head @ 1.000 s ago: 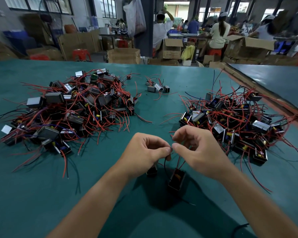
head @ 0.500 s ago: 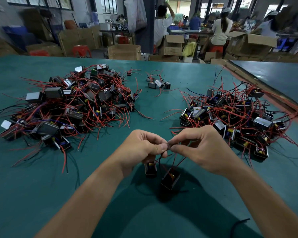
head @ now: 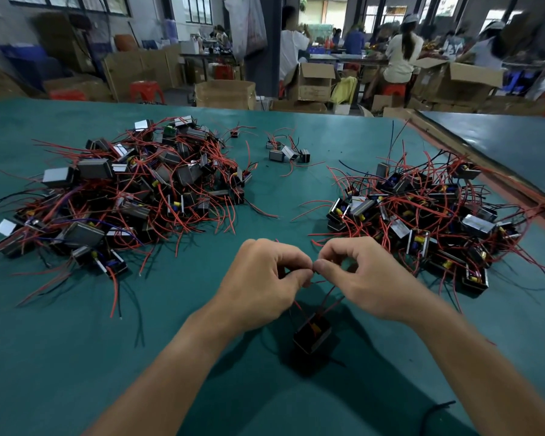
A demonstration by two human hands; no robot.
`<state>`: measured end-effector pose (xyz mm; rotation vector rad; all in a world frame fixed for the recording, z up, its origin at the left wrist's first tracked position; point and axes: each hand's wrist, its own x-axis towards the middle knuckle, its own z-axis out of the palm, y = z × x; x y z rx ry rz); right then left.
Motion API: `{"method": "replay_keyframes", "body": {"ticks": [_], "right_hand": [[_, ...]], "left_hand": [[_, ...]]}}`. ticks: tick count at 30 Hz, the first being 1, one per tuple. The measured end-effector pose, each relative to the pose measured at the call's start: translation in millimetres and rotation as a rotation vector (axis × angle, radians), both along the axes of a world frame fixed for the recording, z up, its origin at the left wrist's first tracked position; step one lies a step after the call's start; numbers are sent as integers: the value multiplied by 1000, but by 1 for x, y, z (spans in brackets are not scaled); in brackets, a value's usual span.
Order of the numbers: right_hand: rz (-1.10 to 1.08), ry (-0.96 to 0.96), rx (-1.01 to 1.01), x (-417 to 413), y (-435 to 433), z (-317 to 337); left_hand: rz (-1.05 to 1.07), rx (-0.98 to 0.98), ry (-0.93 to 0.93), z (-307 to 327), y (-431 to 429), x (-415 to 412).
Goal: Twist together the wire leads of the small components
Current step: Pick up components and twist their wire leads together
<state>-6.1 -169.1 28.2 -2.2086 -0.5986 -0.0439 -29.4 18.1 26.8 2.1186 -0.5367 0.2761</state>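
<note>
Left hand [head: 261, 278] and right hand [head: 368, 278] met tip to tip over the near middle of the worktop [head: 76, 357]. Both had fingers curled, thumb pressed against forefinger, pinching the wire leads [head: 328, 292] at one shared spot. The pinch itself was covered by the fingertips, so the bare ends could not be seen.

Red leads ran down from the pinch to one small black component [head: 312, 336], which hung beneath the hands, apparently just clear of the worktop above its own shadow.

Judgement: letting the body dangle keeps the leads taut and parallel. The hands sit close because only the short ends need rolling between opposed fingers. Twist looked under way, completion not verifiable.

Outward: a large heap of like components [head: 132, 190] lay toward the left edge, and a second heap [head: 422, 209] toward the right edge. One is probably stock and the other finished work, but which is which could not be told. A few loose components [head: 285, 152] sat between the heaps, nearer the far edge.
</note>
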Motion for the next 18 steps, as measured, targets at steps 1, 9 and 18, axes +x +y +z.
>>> {"method": "replay_keyframes", "body": {"ticks": [1,9,18], "right_hand": [[1,-19,-9,0,-1,0],[56,38,-76,-1,-2,1],[94,72,-78,-2,-4,5]], "left_hand": [[-2,-21,2,0,1,0],[-39,19,-28,-1,1,2],[-61,-33,76,-1,1,3]]}}
